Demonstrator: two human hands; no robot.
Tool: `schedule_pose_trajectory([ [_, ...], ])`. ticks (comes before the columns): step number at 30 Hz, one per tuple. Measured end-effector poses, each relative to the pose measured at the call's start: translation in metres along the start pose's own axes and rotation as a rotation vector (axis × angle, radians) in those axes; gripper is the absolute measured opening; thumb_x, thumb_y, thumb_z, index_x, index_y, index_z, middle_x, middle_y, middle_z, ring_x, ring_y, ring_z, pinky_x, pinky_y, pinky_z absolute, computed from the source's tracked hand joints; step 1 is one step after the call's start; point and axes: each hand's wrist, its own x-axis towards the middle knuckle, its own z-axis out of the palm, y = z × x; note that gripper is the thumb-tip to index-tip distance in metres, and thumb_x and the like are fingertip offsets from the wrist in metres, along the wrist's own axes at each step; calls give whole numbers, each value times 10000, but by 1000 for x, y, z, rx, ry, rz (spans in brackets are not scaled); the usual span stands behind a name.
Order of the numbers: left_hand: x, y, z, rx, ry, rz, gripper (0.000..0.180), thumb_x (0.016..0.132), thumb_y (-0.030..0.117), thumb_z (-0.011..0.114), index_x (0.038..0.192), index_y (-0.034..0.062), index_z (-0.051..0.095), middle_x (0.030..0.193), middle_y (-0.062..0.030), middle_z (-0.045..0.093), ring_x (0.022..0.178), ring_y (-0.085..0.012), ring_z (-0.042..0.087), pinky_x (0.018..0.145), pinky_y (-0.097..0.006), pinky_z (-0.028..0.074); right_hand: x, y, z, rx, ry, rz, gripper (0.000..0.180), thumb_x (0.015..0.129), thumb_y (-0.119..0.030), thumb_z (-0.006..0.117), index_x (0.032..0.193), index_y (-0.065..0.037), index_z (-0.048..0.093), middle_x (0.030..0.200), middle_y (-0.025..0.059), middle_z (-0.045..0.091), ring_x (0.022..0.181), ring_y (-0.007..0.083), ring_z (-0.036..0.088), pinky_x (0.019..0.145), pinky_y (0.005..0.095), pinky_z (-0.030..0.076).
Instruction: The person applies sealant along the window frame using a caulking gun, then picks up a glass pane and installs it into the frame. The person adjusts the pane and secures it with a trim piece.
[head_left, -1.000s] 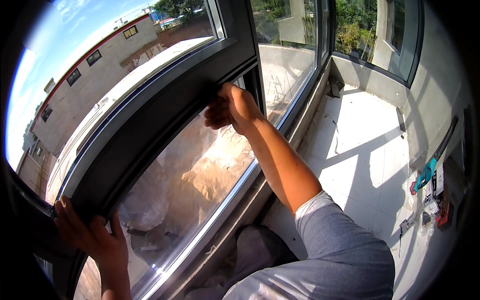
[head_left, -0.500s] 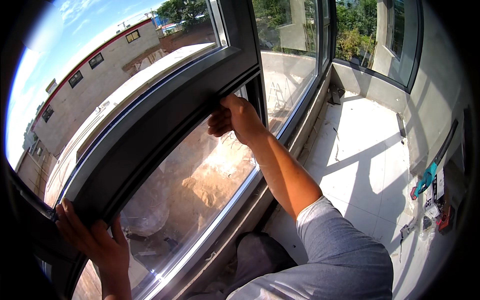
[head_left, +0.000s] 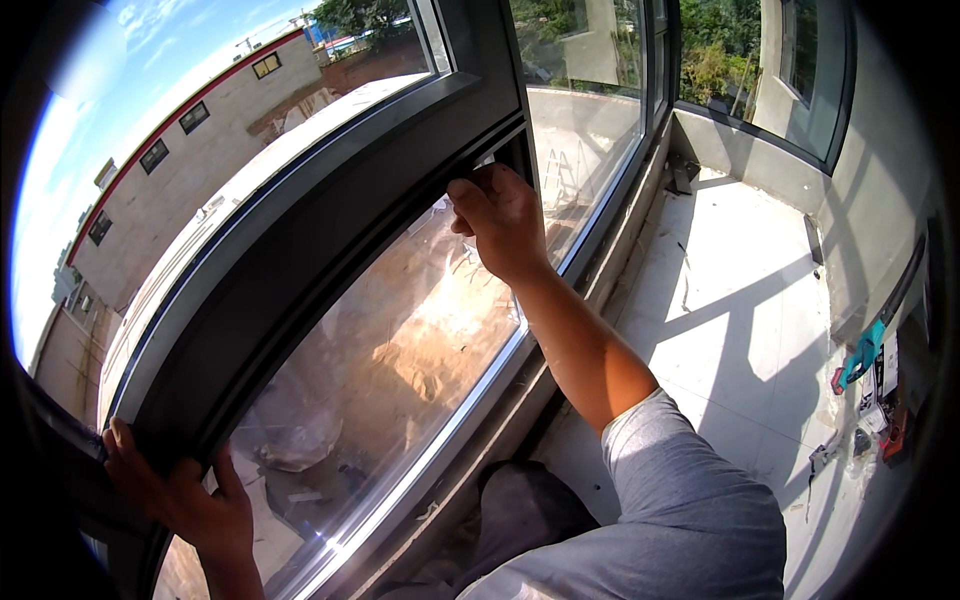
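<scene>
A dark grey window frame point(head_left: 330, 200) runs diagonally before me, with a black strip along its lower edge and a glass pane point(head_left: 400, 340) below. At the frame's lower left end, my left hand point(head_left: 190, 505) grips the rail, fingers over its outer edge and thumb toward the glass. My right hand point(head_left: 505, 225) is closed near the right end of the rail, against the black strip beside the frame's corner. Its fingers curl in toward the thumb. Whatever they pinch, if anything, is hidden.
Sunlit white floor tiles point(head_left: 740, 330) stretch to the right along a low wall. A teal-handled tool point(head_left: 862, 352) and a red tool point(head_left: 894, 440) lie by the right wall. Beyond the glass lie bare earth and a grey building point(head_left: 190, 150).
My right hand has shifted a little right and up along the rail, and its wrist has turned with the fingers curled in. My left hand stays on the frame.
</scene>
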Motion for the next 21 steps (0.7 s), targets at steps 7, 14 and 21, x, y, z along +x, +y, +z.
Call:
schedule_pose_trajectory([
  [7,-3,0,-3,45,-32,-42,332,975,336,659,1104,115,448,1542,-265,362,1436,-520,311,1140,-675,275,39,11,-36,-428,456,-1221,696,1033,-502,339,1390,85,449,1481,263,449,1426,375,387,1198,500,238],
  [14,-3,-10,-9,-25,-84,-44,392,937,349,713,1057,111,425,1531,-273,365,1417,-534,327,1131,-673,259,101,5,7,-545,234,-1313,600,987,-522,405,1098,-13,704,1138,182,697,1229,373,579,1148,543,275],
  [21,1,-8,-16,-38,-84,-70,466,880,363,781,1039,91,437,1541,-241,377,1421,-477,336,1121,-590,299,58,-1,-2,-592,243,-1251,662,1022,-540,311,1305,-29,622,1363,199,602,1413,361,433,1223,524,113],
])
